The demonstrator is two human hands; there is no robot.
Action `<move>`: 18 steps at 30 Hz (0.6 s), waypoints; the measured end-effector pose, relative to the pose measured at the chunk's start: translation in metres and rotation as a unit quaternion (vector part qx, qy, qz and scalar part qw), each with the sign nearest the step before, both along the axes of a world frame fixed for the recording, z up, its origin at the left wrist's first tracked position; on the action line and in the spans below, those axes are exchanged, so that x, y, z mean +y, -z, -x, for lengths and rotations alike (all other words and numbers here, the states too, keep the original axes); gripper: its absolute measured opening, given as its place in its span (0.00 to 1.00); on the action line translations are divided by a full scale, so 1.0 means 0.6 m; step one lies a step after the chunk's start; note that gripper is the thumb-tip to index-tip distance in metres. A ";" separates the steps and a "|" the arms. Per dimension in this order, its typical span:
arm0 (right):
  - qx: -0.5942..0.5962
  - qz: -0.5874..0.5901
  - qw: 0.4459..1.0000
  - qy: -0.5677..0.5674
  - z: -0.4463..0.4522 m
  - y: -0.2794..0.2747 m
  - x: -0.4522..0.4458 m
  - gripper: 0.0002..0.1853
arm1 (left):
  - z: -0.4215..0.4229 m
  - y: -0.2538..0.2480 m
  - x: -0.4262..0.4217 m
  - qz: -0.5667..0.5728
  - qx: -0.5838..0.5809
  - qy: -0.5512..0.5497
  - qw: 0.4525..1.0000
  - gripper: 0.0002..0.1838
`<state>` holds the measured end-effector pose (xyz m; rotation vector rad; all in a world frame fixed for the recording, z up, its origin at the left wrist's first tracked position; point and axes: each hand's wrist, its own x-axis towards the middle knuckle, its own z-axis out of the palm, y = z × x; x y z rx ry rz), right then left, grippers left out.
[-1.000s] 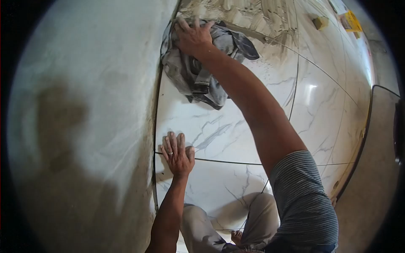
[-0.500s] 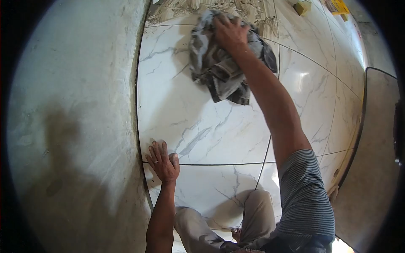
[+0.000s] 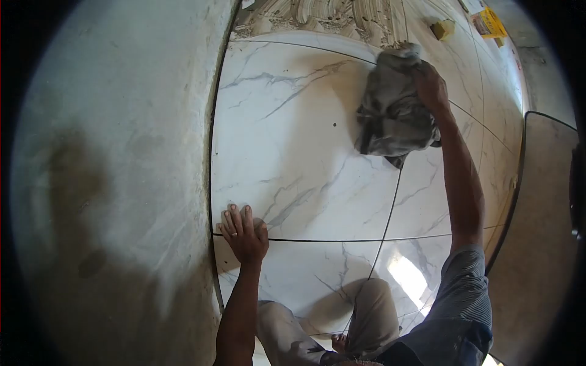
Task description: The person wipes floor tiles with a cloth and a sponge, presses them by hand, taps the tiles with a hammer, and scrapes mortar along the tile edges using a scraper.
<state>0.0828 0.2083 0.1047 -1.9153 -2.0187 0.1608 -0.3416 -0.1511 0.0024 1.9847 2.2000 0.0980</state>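
Observation:
Near the far right corner of a large white marble-look tile [image 3: 293, 165], my right hand [image 3: 432, 90] grips a crumpled grey rag [image 3: 395, 104]. The cloth lies partly over the tile joint, and the fingertips are hidden in its folds. My left hand [image 3: 245, 236] rests flat at the tile's near left edge, across the dark joint, with its fingers spread and a ring on one of them. A small dark spot [image 3: 334, 124] shows on the tile to the left of the rag.
A bare plaster wall [image 3: 134, 152] runs along the left. Beyond the tile lies combed mortar [image 3: 317, 15]. A yellowish sponge-like block [image 3: 442, 29] and a yellow packet [image 3: 488, 23] sit at the far right. My knees [image 3: 373, 305] are on the near tiles.
My right hand has swept the rag to the right across the tile, uncovering its far middle part. The left hand stays planted at nearly the same place.

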 end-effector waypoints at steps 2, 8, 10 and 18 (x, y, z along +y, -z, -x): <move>0.027 0.029 0.998 -0.044 0.107 -0.047 -0.031 0.18 | 0.000 0.000 -0.002 -0.008 -0.002 0.003 1.000 0.31; -0.179 0.016 0.971 -0.156 0.399 0.090 -0.061 0.32 | 0.000 0.005 0.000 -0.005 -0.008 0.007 1.000 0.30; -0.217 0.052 0.957 -0.185 0.405 0.124 -0.067 0.31 | -0.001 0.002 0.000 -0.013 -0.003 0.010 1.000 0.31; -0.225 0.081 0.971 -0.014 0.186 0.142 0.021 0.26 | 0.003 0.013 -0.004 -0.006 0.013 0.013 1.000 0.32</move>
